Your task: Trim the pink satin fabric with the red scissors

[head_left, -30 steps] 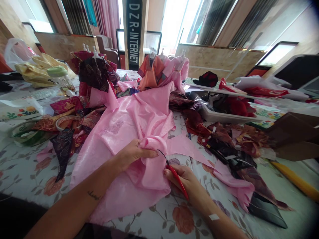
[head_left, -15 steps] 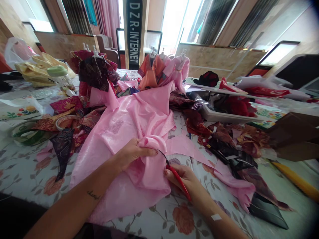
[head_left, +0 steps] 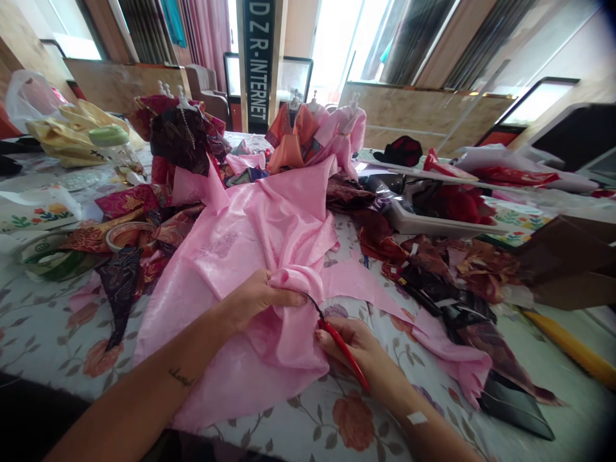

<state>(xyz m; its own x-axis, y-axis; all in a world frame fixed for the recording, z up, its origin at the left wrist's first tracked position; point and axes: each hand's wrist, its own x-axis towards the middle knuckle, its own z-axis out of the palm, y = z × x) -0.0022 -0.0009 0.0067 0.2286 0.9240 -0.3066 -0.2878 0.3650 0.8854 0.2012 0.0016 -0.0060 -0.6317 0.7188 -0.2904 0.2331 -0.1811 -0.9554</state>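
Head view: barely anything moved since a second ago, left hand [head_left: 253,298] still pinching a bunched fold of the pink fabric [head_left: 260,231] mid bench [head_left: 43,321], right hand [head_left: 359,350] closed round the red scissors [head_left: 339,340], dark tips at that fold, so the cut looks hardly advanced. Around: brocade scraps [head_left: 447,301] right of the cloth, tape roll [head_left: 128,234] left, white tray [head_left: 433,224] behind; loose pink folds crowd the blades

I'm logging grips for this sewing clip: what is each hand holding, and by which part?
The left hand grips a bunched fold of the pink fabric. The right hand holds the red-handled scissors by the handle, blades at that fold.
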